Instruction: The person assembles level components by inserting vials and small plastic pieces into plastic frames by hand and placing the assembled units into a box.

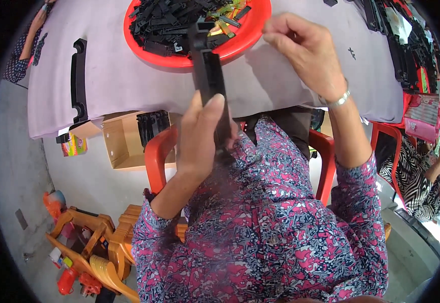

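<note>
Black plastic makes up the long, narrow part (207,76) in the left hand (197,136). That hand is closed round its lower portion, thumb lying along the near face and fingers wrapped behind. From the grip the part runs away from the body, over the table's near edge, so that its upper end shows in front of the near rim of a red basin (167,61); its lower end points toward the lap.

The right hand (306,50) is raised above the table (144,91), just beside the basin's right rim and apart from the part's upper end. Its fingers are curled and the thumb is brought close to the index fingertip; whether anything small sits between them cannot be told.

The basin, set back from the near edge, holds a heap of small black pieces (162,25) with some yellow-green translucent pieces (219,25) at its right side. Another long black part (78,76) lies near the table's left edge, one end reaching the near edge. More black parts (399,55) are piled along the right edge.
</note>
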{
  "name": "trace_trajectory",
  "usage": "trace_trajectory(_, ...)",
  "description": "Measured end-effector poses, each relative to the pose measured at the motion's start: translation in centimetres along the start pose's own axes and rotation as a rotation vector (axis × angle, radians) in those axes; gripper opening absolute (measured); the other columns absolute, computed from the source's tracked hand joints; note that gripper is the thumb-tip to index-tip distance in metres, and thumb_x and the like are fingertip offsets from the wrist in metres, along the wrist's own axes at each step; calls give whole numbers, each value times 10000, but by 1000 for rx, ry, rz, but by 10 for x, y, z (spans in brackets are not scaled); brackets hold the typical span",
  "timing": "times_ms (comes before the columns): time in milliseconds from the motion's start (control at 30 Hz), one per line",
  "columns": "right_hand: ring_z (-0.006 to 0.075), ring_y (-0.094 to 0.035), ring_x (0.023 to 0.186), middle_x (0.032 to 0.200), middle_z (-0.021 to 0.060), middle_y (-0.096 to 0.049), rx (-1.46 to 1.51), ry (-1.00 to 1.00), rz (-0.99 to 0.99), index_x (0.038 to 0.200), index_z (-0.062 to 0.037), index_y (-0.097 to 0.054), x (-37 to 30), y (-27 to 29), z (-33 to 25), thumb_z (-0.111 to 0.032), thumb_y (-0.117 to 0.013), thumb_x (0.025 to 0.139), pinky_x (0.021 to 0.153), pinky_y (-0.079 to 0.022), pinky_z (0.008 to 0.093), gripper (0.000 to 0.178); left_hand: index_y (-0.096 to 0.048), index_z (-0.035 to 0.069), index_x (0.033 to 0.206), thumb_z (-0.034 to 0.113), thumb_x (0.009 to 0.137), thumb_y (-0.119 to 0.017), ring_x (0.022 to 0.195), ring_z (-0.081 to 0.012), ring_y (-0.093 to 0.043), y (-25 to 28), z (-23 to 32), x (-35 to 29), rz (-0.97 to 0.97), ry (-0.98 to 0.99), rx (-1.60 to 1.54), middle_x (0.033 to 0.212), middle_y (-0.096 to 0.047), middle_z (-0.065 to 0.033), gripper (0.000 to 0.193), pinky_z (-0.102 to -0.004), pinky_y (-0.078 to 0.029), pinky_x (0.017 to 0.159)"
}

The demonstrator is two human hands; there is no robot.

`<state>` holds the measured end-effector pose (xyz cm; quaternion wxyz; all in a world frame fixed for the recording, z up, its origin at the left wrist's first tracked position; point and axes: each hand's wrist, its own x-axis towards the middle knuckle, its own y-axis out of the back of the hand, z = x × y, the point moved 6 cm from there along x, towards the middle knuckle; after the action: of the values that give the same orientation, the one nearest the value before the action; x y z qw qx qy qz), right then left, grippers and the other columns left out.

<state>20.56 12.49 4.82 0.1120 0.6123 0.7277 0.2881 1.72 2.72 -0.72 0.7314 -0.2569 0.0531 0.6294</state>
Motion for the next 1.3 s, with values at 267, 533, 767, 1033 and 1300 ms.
trace_trajectory(267, 354, -645, 734, 751, 183, -646, -499, 380, -79, 794, -21, -661, 58, -30, -5, -60, -622, 732, 651, -514, 430, 83, -469, 0, 1106, 376, 1003, -442, 549, -144, -515, 4, 5, 0, 33, -7, -69, 776, -507, -38, 391, -264, -404, 460)
trace_trajectory(533, 366, -663, 671, 664, 202, -641, -722, 366, 71, 636, -35, -662, 85, -56, 50, -174, -705, 675, 625, -533, 455, 151, -479, 13, 1110, 380, 1006, -438, 541, -148, -518, -1, 5, 1, -29, 16, -76, 772, -513, -42, 383, -268, -396, 450)
trace_trajectory(767, 359, -674, 693, 693, 184, -664, -782, 79, -125, 716, -52, -706, 82, -40, -8, -163, -690, 692, 645, -546, 438, 114, -479, 16, 1116, 383, 1002, -457, 553, -147, -520, -1, 4, 1, -37, 13, -113, 773, -516, -43, 385, -266, -400, 455)
trace_trajectory(1033, 304, -662, 718, 686, 126, -652, -771, 160, -145, 771, -69, -678, 75, -46, 2, -214, -700, 727, 624, -510, 437, 153, -479, 13, 1110, 364, 998, -471, 550, -149, -515, 0, -1, 1, -45, 45, -158, 782, -520, -45, 369, -265, -393, 447)
trace_trajectory(1300, 337, -678, 746, 767, 143, -693, -416, 169, -94, 831, -77, -733, 83, -10, 20, -55, -633, 708, 694, -551, 399, 160, -482, 17, 1108, 329, 1002, -483, 544, -147, -513, 1, 1, 2, -49, 53, -152, 783, -521, -49, 329, -268, -385, 435)
